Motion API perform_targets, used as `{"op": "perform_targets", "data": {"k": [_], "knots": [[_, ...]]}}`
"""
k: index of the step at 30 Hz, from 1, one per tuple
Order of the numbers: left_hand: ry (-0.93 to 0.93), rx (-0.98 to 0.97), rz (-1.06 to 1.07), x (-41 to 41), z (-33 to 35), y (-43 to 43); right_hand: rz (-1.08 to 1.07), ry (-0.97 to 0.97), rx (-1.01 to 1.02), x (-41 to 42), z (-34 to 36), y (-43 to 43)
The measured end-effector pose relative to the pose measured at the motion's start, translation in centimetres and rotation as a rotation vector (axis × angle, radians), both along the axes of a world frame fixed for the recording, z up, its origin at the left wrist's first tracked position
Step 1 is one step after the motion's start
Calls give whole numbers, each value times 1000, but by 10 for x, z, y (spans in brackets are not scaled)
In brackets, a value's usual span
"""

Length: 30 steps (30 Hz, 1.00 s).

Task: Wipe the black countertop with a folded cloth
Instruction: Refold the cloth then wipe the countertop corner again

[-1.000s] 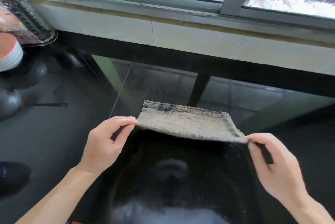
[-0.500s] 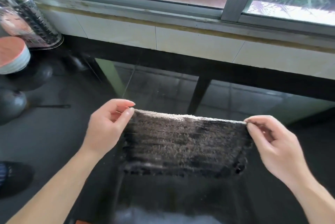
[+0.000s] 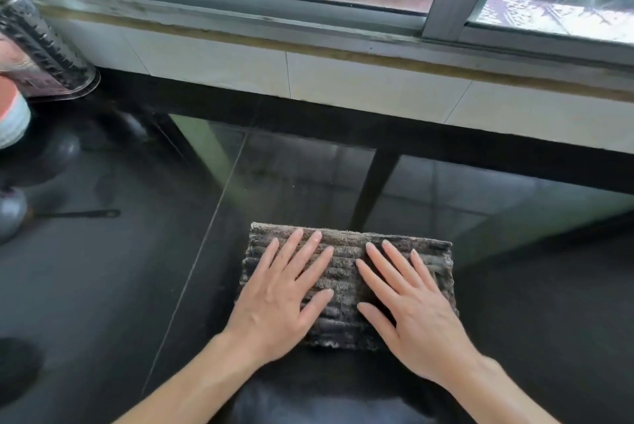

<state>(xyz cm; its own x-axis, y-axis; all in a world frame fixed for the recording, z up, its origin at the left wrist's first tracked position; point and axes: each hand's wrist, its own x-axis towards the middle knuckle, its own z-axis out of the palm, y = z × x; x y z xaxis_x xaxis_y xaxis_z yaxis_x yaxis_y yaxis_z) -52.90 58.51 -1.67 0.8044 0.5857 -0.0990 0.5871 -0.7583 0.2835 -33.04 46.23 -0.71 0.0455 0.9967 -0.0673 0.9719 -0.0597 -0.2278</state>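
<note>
A grey-brown ribbed cloth (image 3: 346, 277) lies folded flat on the glossy black countertop (image 3: 103, 286), near the middle of the view. My left hand (image 3: 284, 296) presses on its left half with fingers spread and straight. My right hand (image 3: 408, 307) lies flat on the right half in the same way. Both palms cover the cloth's near corners.
At the far left stand a clear container with a dark perforated insert (image 3: 37, 42), a stack of orange and white bowls (image 3: 10, 114) and a dark ladle-like utensil (image 3: 75, 214). White tiles (image 3: 343, 80) and a window sill run behind the counter.
Both hands pinched the cloth's top corners and held it up in the air. The cloth was folded down onto the counter, and both hands now lie flat on it.
</note>
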Motion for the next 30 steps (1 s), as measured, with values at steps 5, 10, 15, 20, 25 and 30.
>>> {"op": "perform_targets", "data": {"k": [5, 10, 15, 20, 25, 30], "knots": [[24, 38, -18, 13, -7, 40, -9, -39, -68, 11, -9, 35], [72, 57, 7, 48, -7, 125, -62, -36, -62, 39, -12, 117], [108, 61, 19, 78, -11, 195, -67, -22, -69, 69, -18, 188], [77, 97, 21, 79, -17, 195, -60, -26, -41, 74, -23, 192], [71, 107, 5, 72, -13, 168, -61, -31, -35, 66, -21, 159], [66, 80, -11, 60, -9, 102, -49, -34, -52, 57, -16, 95]]}}
